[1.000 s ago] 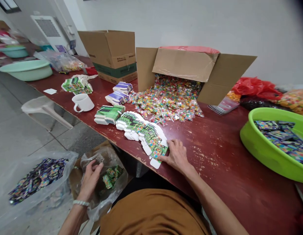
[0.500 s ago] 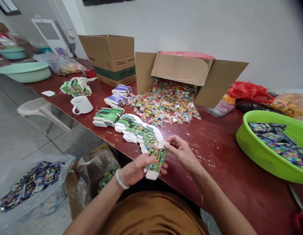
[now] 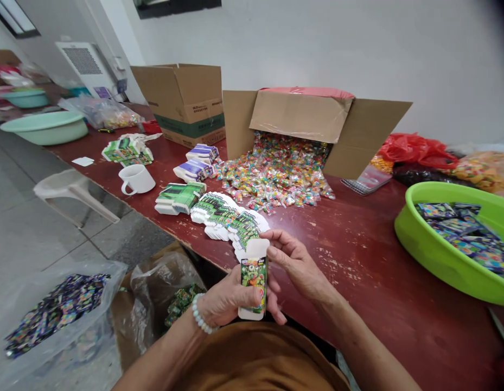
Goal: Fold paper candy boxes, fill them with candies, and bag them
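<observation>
My left hand (image 3: 241,293) is closed round a small green printed carton (image 3: 253,274), its thumb across the front. The carton stands upright with a white flap (image 3: 257,247) raised at the top and a white end at the bottom. At the right edge of that flap, my right hand (image 3: 294,263) pinches with thumb and forefinger. Just beyond the hands, a fanned row of flat green cartons (image 3: 227,216) lies on the red table (image 3: 357,244). Behind the row, small clear packets of colourful candy (image 3: 276,179) spill out of a cardboard box (image 3: 296,117) lying on its side.
A lime green basin (image 3: 434,266) with dark packets stands at right. Left on the table are a white mug (image 3: 136,179), green carton stacks (image 3: 180,197), purple carton stacks (image 3: 195,170) and an upright cardboard box (image 3: 186,103). Below the edge sit a plastic bag of packets (image 3: 64,309) and a stool (image 3: 72,187).
The carton has turned upright and moved slightly down towards me, its top flap now raised. My right hand's fingers have followed the flap, staying at its edge.
</observation>
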`<state>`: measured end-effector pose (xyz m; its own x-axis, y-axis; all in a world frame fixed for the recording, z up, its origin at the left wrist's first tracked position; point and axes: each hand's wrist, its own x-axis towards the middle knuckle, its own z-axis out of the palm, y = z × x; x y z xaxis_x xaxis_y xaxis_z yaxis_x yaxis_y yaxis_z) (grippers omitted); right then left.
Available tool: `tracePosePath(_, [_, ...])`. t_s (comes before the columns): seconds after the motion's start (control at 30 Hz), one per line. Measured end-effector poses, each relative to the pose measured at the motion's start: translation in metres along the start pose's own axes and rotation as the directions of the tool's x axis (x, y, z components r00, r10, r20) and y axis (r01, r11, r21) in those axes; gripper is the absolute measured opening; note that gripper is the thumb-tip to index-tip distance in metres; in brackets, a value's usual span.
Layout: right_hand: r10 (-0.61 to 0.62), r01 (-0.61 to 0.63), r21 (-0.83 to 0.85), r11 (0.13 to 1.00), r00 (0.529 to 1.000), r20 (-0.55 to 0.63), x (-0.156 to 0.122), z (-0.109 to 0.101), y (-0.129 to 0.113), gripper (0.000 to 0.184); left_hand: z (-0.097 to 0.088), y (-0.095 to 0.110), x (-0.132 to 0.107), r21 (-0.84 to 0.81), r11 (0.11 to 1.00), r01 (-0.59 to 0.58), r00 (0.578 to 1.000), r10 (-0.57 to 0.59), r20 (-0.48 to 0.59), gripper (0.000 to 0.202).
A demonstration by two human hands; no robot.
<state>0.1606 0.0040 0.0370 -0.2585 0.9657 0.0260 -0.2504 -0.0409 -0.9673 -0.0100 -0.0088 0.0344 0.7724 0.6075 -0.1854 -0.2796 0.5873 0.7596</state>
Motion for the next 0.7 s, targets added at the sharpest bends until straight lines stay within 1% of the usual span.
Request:
tracePosePath(0.1, [-0.054, 0.055, -0.027, 0.998, 0.998, 0.017, -0.006, 0.001, -0.003, 0.038, 0.002, 0.0, 0.0, 0.082, 0.995, -0.059, 0.995, 0.064, -0.07, 0.037])
tracePosePath(0.17, [-0.12, 0.116, -0.112, 0.987, 0.993, -0.022, -0.011, 0.002, -0.006, 0.045, 0.004, -0.002, 0.002, 0.17, 0.979, -0.109, 0.984, 0.131, -0.123, 0.032])
tracePosePath(0.2, [-0.142, 0.132, -0.163, 0.978, 0.989, -0.05, -0.013, 0.003, -0.008, 0.05, 0.005, -0.003, 0.003, 0.216, 0.967, -0.135, 0.973, 0.171, -0.156, 0.03])
tracePosePath(0.23, [-0.135, 0.119, -0.205, 0.971, 0.989, -0.067, -0.014, 0.005, -0.009, 0.052, 0.007, -0.004, 0.005, 0.254, 0.954, -0.159, 0.96, 0.209, -0.186, 0.029])
tracePosePath(0.27, [-0.102, 0.085, -0.231, 0.969, 0.993, -0.064, -0.014, 0.006, -0.009, 0.049, 0.008, -0.005, 0.008, 0.282, 0.944, -0.175, 0.947, 0.24, -0.216, 0.029])
tracePosePath(0.33, [-0.026, 0.021, -0.242, 0.97, 1.0, -0.016, -0.013, 0.009, -0.009, 0.033, 0.011, -0.005, 0.012, 0.314, 0.931, -0.183, 0.925, 0.272, -0.267, 0.029])
tracePosePath(0.37, [-0.007, 0.007, -0.24, 0.971, 1.0, 0.002, -0.012, 0.009, -0.008, 0.026, 0.011, -0.004, 0.013, 0.336, 0.925, -0.178, 0.916, 0.281, -0.287, 0.029])
tracePosePath(0.43, [-0.027, 0.021, -0.239, 0.971, 0.999, -0.022, -0.009, 0.007, -0.006, 0.024, 0.01, -0.002, 0.014, 0.406, 0.901, -0.155, 0.902, 0.296, -0.313, 0.033])
tracePosePath(0.5, [-0.068, 0.042, -0.241, 0.97, 0.993, -0.099, -0.006, 0.004, -0.004, 0.025, 0.007, 0.0, 0.013, 0.44, 0.883, -0.165, 0.887, 0.328, -0.326, 0.037])
tracePosePath(0.57, [-0.073, 0.042, -0.232, 0.972, 0.989, -0.13, -0.004, 0.0, -0.003, 0.026, 0.005, 0.0, 0.011, 0.403, 0.89, -0.215, 0.855, 0.371, -0.362, 0.043])
tracePosePath(0.63, [-0.069, 0.036, -0.198, 0.979, 0.985, -0.159, -0.003, -0.001, -0.001, 0.029, 0.004, -0.003, 0.009, 0.359, 0.893, -0.271, 0.8, 0.416, -0.432, 0.053])
tracePosePath(0.7, [-0.062, 0.029, -0.144, 0.989, 0.972, -0.227, -0.002, 0.001, 0.003, 0.041, 0.005, -0.006, 0.009, 0.377, 0.876, -0.301, 0.74, 0.464, -0.486, 0.066])
